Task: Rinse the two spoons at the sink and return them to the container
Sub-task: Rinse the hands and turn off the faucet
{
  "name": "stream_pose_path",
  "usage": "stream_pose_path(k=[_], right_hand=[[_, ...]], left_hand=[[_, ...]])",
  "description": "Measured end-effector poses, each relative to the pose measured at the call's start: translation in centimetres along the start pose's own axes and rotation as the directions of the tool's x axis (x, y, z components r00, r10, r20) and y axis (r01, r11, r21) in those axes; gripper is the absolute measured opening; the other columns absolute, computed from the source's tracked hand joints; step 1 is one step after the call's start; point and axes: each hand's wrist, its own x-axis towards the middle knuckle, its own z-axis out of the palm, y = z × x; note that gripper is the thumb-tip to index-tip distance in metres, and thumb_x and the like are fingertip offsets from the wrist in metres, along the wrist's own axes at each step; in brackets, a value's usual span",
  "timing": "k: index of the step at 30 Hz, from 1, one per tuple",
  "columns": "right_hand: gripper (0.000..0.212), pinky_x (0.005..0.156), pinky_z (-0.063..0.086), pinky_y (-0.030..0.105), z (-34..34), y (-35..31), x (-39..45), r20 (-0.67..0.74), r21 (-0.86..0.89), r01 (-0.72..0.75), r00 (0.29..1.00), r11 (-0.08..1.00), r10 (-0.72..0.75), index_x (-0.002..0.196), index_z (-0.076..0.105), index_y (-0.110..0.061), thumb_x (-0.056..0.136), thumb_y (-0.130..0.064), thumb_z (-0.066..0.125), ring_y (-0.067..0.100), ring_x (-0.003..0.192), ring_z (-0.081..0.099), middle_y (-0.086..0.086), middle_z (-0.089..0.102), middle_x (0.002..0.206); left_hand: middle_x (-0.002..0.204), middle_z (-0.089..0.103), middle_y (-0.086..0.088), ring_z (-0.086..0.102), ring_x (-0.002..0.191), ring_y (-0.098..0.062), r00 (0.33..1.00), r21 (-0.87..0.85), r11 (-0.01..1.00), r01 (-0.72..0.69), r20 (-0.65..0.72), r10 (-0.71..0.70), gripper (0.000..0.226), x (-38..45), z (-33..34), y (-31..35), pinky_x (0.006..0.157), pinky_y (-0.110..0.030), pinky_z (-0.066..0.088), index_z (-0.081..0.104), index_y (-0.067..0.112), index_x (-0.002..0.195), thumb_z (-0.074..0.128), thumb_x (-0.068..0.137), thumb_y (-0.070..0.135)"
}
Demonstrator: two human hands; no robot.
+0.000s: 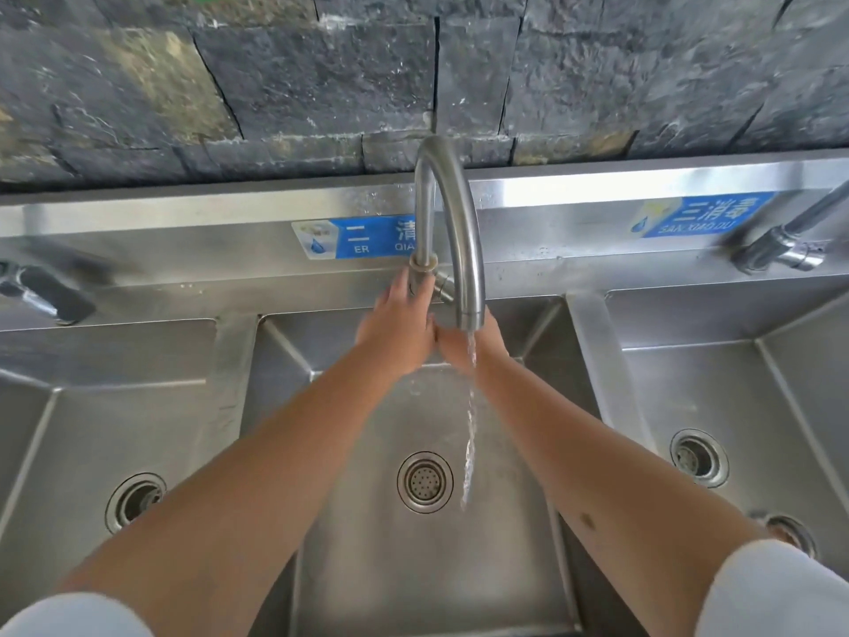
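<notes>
Two blue labels sit on the steel backsplash beyond the hands. The nearer one (356, 239), just above and left of the left hand (397, 331), reads "ER" and "QIA", the rest cut off by the faucet (452, 223). The other label (703, 215), well off to the right of the right hand (464, 349), reads "SAN XIAO DU" under Chinese characters.

The left hand reaches up to the faucet base, fingers wrapped around the valve there. The right hand lies just beside it, touching it at the thumb side, under the spout, with the water stream (469, 434) running past it into the middle sink basin (367, 544). Whether the right hand is wide or closed cannot be told, as the spout covers its fingers. The spoons do not show; whether the right hand holds them cannot be told.

The drain (425, 481) sits below the hands. Further basins flank both forearms, each with its own tap (781, 248).
</notes>
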Motion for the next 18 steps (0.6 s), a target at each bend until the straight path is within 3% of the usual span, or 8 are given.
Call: stream_pose_path(k=[3, 6, 8, 9, 11, 14, 18], right_hand=[[0.04, 0.052, 0.042, 0.015, -0.3, -0.8, 2.5, -0.044, 0.04, 0.06, 0.997, 0.997, -0.058, 0.133, 0.04, -0.006, 0.094, -0.008, 0.05, 0.011, 0.076, 0.052, -0.001, 0.046, 0.094], [0.045, 0.054, 0.041, 0.021, 0.0, -0.4, 3.3, -0.096, 0.065, 0.063, 0.994, 0.996, -0.056, 0.144, 0.031, -0.014, 0.101, -0.019, 0.043, 0.017, 0.084, 0.059, 0.007, 0.055, 0.115], [0.053, 0.063, 0.048, 0.02, 0.2, 0.1, 2.7, -0.111, 0.058, 0.087, 0.991, 0.995, -0.08, 0.153, 0.018, -0.024, 0.103, -0.025, 0.039, 0.024, 0.112, 0.058, 0.008, 0.047, 0.145], [0.064, 0.073, 0.051, 0.017, 0.1, 0.1, 2.5, -0.113, 0.052, 0.133, 0.986, 0.99, -0.126, 0.155, 0.012, -0.021, 0.1, -0.022, 0.044, 0.026, 0.123, 0.052, 0.009, 0.038, 0.155], [0.085, 0.092, 0.052, 0.03, -0.5, 0.2, 2.8, -0.114, -0.053, 0.211, 0.97, 0.976, -0.216, 0.156, 0.001, -0.013, 0.09, -0.013, 0.056, 0.028, 0.133, 0.045, 0.01, 0.025, 0.161], [0.088, 0.107, 0.042, 0.035, -1.6, -0.2, 3.7, -0.052, -0.252, 0.24, 0.964, 0.937, -0.261, 0.155, -0.005, -0.008, 0.091, -0.001, 0.055, 0.03, 0.143, 0.035, 0.011, 0.007, 0.166], [0.087, 0.113, 0.035, 0.036, -2.2, -0.1, 3.1, 0.018, -0.372, 0.264, 0.961, 0.89, -0.277, 0.154, -0.006, -0.005, 0.091, -0.005, 0.054, 0.031, 0.145, 0.029, 0.017, 0.008, 0.164]], left_hand=[[0.16, 0.004, -0.015, 0.028, 0.136, -0.041, 0.998, 0.087, 0.996, -0.027, 0.051, 0.022, 0.08, 2.6, -0.2, -0.4, 0.1, -0.058, 0.042, 0.015, 0.029, 0.148, 0.062, 0.083, 0.036], [0.161, -0.004, -0.017, 0.021, 0.142, -0.038, 0.995, 0.065, 0.997, -0.04, 0.096, 0.034, 0.085, 4.1, 0.3, -0.5, 0.105, -0.055, 0.04, 0.011, 0.028, 0.15, 0.064, 0.083, 0.033], [0.162, -0.005, -0.013, 0.028, 0.141, -0.035, 0.993, 0.087, 0.994, -0.064, 0.102, 0.055, 0.083, 4.3, 0.9, -0.6, 0.098, -0.048, 0.047, 0.01, 0.029, 0.151, 0.061, 0.085, 0.024], [0.162, -0.007, -0.01, 0.039, 0.135, -0.034, 0.995, 0.073, 0.996, -0.048, 0.087, 0.041, 0.084, 4.3, 1.0, -0.6, 0.087, -0.044, 0.052, 0.009, 0.032, 0.151, 0.06, 0.085, 0.021], [0.163, -0.01, -0.005, 0.061, 0.109, -0.033, 0.999, 0.02, 1.0, 0.0, 0.045, -0.001, 0.085, 4.0, 1.0, -0.5, 0.063, -0.036, 0.047, 0.008, 0.037, 0.149, 0.061, 0.083, 0.023], [0.163, -0.011, -0.004, 0.066, 0.093, -0.031, 0.999, -0.024, 1.0, 0.003, 0.04, -0.002, 0.084, 3.8, 0.7, -0.6, 0.057, -0.032, 0.041, 0.009, 0.039, 0.148, 0.06, 0.082, 0.023], [0.161, -0.02, -0.002, 0.066, 0.088, -0.032, 0.994, -0.029, 1.0, 0.0, 0.111, 0.003, 0.094, 3.7, 0.4, -0.7, 0.055, -0.032, 0.045, 0.003, 0.043, 0.149, 0.058, 0.076, 0.017]])
